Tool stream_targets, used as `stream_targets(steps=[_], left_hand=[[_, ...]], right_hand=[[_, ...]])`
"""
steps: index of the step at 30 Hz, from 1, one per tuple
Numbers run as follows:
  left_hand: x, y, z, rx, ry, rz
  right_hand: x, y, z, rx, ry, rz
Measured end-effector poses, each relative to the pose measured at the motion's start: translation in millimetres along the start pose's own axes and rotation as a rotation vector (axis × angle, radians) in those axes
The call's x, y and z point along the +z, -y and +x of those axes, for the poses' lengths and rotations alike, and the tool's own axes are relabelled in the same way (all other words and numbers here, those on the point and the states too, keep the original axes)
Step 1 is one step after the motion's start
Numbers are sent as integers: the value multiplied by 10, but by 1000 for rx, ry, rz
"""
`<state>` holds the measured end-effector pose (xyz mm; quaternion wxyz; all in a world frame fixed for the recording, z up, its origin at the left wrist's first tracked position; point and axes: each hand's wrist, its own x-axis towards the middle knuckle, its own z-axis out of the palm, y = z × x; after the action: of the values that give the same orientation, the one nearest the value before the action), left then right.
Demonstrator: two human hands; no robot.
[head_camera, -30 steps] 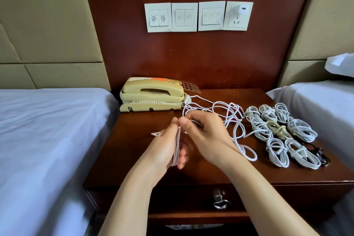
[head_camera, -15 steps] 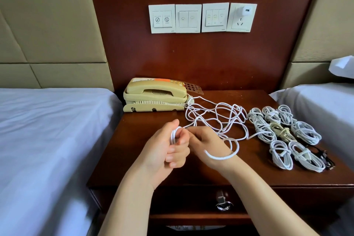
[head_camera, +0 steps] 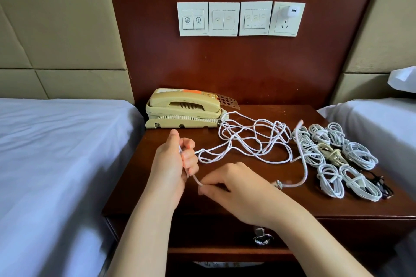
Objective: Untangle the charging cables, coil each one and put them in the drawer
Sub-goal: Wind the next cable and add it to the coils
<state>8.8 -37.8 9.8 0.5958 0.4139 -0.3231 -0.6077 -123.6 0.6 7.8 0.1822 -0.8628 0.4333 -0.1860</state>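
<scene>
head view: the left hand (head_camera: 173, 164) stands thumb-up over the nightstand (head_camera: 139, 195) near its left edge, its fingers curled round the white charging cable (head_camera: 254, 139). the right hand (head_camera: 238, 193) lies palm-down toward the front edge, thumb and forefinger pinching the same cable, with a short stretch running between the two hands.

half a second ago the hands touched and a loop hung under the right one; now they are apart, the loop is gone, and a blurred strand sweeps beside the coiled cables (head_camera: 337, 159).

the rest of the cable sprawls in a loose tangle behind and right of the hands, reaching the telephone (head_camera: 184, 108). the coiled cables sit along the right edge. the drawer (head_camera: 213, 231) below the front edge is closed.
</scene>
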Motion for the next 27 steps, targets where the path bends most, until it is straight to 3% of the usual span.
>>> stream_targets(steps=[5, 10, 13, 18, 27], left_hand=[[-40, 113, 44, 79, -82, 304], [-21, 162, 32, 123, -99, 587], [27, 203, -7, 63, 16, 545], [166, 206, -179, -87, 271, 422], [211, 174, -253, -266, 529, 348]], right_hand=[[-97, 47, -15, -24, -11, 145], [-236, -22, -9, -23, -238, 421], [-254, -152, 16, -8, -407, 426], [-235, -301, 21, 12, -516, 400], [-203, -500, 15, 19, -453, 476]])
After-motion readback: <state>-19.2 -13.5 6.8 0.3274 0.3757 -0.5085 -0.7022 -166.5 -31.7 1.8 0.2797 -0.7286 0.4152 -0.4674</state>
